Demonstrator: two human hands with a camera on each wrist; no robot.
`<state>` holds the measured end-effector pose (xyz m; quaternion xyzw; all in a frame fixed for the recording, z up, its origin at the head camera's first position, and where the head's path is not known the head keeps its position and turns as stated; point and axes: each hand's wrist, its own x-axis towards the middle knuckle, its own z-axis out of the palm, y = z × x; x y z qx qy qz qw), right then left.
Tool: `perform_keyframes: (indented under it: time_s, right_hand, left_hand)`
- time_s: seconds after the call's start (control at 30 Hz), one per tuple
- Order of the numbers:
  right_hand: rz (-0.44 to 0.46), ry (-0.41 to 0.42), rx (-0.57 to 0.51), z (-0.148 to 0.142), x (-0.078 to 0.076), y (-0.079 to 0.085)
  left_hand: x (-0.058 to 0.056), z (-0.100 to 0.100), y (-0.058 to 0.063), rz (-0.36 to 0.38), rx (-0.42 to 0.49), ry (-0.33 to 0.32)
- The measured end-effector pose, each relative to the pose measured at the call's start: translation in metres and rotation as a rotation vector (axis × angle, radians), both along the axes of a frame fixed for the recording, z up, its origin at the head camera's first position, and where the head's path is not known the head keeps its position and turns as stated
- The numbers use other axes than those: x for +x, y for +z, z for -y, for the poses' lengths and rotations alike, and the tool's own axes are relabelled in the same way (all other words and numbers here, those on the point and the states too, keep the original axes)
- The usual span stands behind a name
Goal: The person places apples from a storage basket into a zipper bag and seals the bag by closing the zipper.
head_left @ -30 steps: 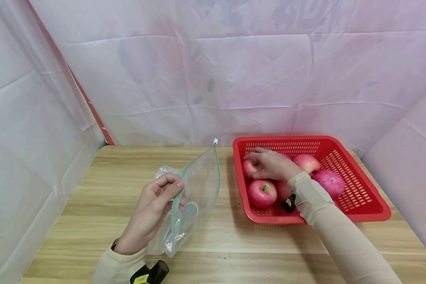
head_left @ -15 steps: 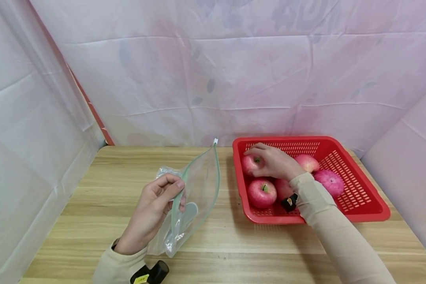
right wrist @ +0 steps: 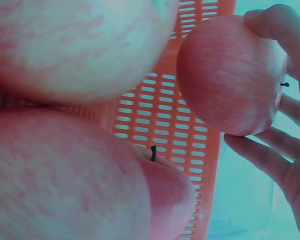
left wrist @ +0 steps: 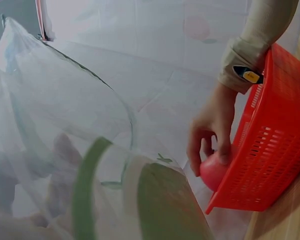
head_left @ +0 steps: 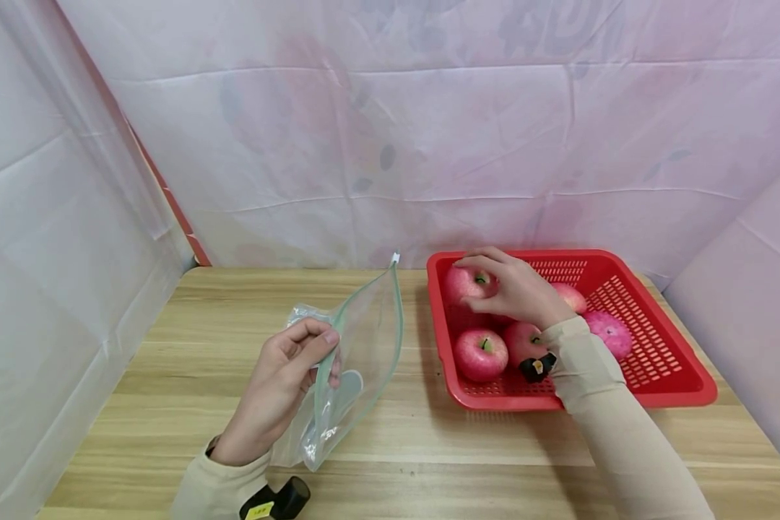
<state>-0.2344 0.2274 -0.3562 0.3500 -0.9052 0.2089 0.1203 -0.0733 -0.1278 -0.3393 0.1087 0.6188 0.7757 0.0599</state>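
My left hand [head_left: 286, 383] pinches the green-trimmed edge of a clear zip bag [head_left: 370, 339], whose mouth gapes toward the basket; a white slider sits at its top corner. My right hand [head_left: 516, 289] grips a red apple [head_left: 466, 287] with its fingers and thumb around it, at the far left corner of the red basket [head_left: 676, 393]. In the right wrist view this held apple [right wrist: 230, 75] appears above the slotted basket floor, the thumb and fingertips on its sides. Through the left wrist view, the bag's clear film [left wrist: 90, 115] covers much of the scene.
Several other apples lie in the basket, including a front one [head_left: 481, 354] and one beside it [head_left: 523, 339]. A pinker round fruit [head_left: 609, 334] sits at the right. Pale cloth [head_left: 364, 144] hangs behind the wooden table [head_left: 188, 375].
My right hand has lifted the apple a little and shifted slightly up and right, uncovering more of the apple below. The left hand and bag have stayed in place.
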Motion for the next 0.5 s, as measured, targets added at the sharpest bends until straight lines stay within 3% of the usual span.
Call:
perform_keyframes:
  time_s: [0.5]
  right_hand:
    - [-0.203, 0.051, -0.187, -0.0054, 0.0025, 0.005]
  left_hand:
    - [0.0002, -0.0003, 0.0008, 0.011, -0.011, 0.001]
